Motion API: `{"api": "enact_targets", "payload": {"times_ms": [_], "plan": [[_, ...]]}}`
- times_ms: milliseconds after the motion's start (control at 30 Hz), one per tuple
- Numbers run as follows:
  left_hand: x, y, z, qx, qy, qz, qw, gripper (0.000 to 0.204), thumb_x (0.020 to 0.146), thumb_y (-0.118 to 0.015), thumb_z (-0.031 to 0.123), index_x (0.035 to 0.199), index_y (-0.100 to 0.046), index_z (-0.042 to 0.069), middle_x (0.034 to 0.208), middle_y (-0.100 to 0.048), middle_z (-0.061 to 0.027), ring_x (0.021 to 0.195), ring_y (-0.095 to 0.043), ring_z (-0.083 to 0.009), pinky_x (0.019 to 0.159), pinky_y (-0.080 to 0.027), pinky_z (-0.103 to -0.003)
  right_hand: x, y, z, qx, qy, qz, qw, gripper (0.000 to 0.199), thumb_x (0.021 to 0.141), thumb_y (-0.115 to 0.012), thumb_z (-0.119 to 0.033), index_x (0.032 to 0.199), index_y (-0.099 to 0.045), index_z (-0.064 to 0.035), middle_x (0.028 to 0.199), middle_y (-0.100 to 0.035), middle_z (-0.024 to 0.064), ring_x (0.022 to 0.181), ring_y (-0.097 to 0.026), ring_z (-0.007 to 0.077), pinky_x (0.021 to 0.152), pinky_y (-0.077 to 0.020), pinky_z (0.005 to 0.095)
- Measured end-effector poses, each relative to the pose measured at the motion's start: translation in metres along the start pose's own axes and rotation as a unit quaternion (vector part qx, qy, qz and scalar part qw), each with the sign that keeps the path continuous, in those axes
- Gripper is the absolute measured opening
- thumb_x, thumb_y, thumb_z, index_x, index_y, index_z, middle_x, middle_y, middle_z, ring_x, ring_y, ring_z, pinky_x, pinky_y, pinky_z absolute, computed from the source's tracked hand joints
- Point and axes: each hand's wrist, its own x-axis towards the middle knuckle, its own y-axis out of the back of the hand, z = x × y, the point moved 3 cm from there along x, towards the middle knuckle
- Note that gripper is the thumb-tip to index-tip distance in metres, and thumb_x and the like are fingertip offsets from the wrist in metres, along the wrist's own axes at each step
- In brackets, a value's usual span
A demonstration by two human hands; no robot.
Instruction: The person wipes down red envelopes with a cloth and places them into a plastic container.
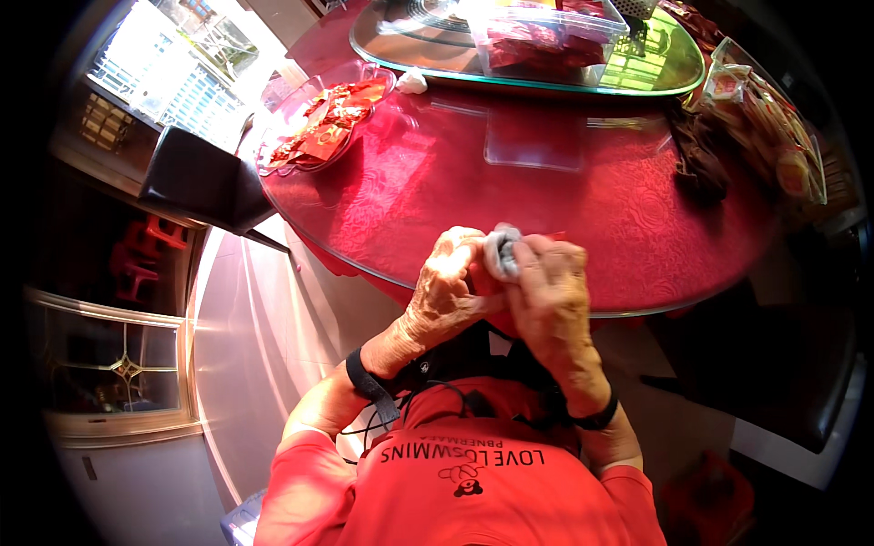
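Both hands are together just over the near edge of the round red table. A bunched grey cloth is pinched in the fingers of my right hand, its folds facing up. My left hand is closed right beside it, its fingertips near the cloth's left side. A patch of red shows between the two hands; whether it is a held thing or the table behind, I cannot tell. Motion slightly blurs the right fingers.
A clear bowl with red packets sits at the table's left. Farther back, a glass turntable carries a clear plastic box of red packets. Plastic bags and a dark brown cloth-like item lie right. A black chair stands left.
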Motion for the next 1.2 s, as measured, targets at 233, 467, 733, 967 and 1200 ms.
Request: {"api": "enact_targets", "payload": {"times_ms": [233,467,733,967,1200], "plan": [[0.001,0.004,0.002,-0.015,-0.007,0.003,1.0,0.062,0.063,-0.088,0.021,0.114,-0.063,-0.003,0.11,-0.061,-0.017,0.105,-0.059,-0.033,0.091,-0.049,-0.04,0.007,0.001,0.019,-0.047,-0.004,-0.03,0.998,0.035,0.079,-0.067,-0.005,0.113,-0.064,-0.0002,0.111,-0.063,0.0118,0.103,-0.056,0.0319,0.091,-0.0473,0.0415],[-0.004,0.002,0.003,-0.085,0.077,0.026,0.993,0.086,0.063,-0.093,0.016,0.133,-0.047,-0.001,0.111,-0.064,-0.0148,0.101,-0.065,-0.0244,0.085,-0.053,-0.034,-0.002,0.028,0.045,-0.124,-0.04,-0.016,0.991,0.043,0.076,-0.065,0.001,0.119,-0.066,-0.0058,0.11,-0.063,0.0112,0.104,-0.057,0.0298,0.089,-0.0463,0.0411],[-0.008,-0.002,-0.008,-0.161,0.087,0.022,0.983,0.092,0.064,-0.089,0.015,0.138,-0.037,-0.003,0.112,-0.062,-0.0195,0.104,-0.063,-0.0327,0.091,-0.051,-0.039,0.012,0.0,-0.011,-0.003,0.072,-0.071,0.995,0.035,0.074,-0.068,0.001,0.109,-0.068,-0.0068,0.109,-0.062,0.0107,0.099,-0.054,0.03,0.088,-0.0466,0.0404],[-0.002,0.001,0.0,-0.205,0.152,0.007,0.967,0.078,0.067,-0.087,0.013,0.129,-0.043,-0.001,0.112,-0.06,-0.0193,0.103,-0.064,-0.0318,0.089,-0.052,-0.038,0.019,-0.005,0.01,0.044,0.014,-0.039,0.998,0.04,0.074,-0.068,-0.001,0.113,-0.067,-0.0071,0.11,-0.063,0.0083,0.098,-0.056,0.0298,0.089,-0.047,0.0387],[-0.001,0.001,0.0,-0.088,0.062,0.031,0.994,0.078,0.067,-0.088,0.019,0.126,-0.045,-0.005,0.109,-0.06,-0.0206,0.103,-0.064,-0.0326,0.089,-0.052,-0.039,-0.004,0.037,0.045,-0.116,-0.064,-0.059,0.989,0.037,0.081,-0.06,0.005,0.116,-0.065,-0.0022,0.114,-0.062,0.0111,0.106,-0.055,0.0308,0.094,-0.0454,0.0409]]}}
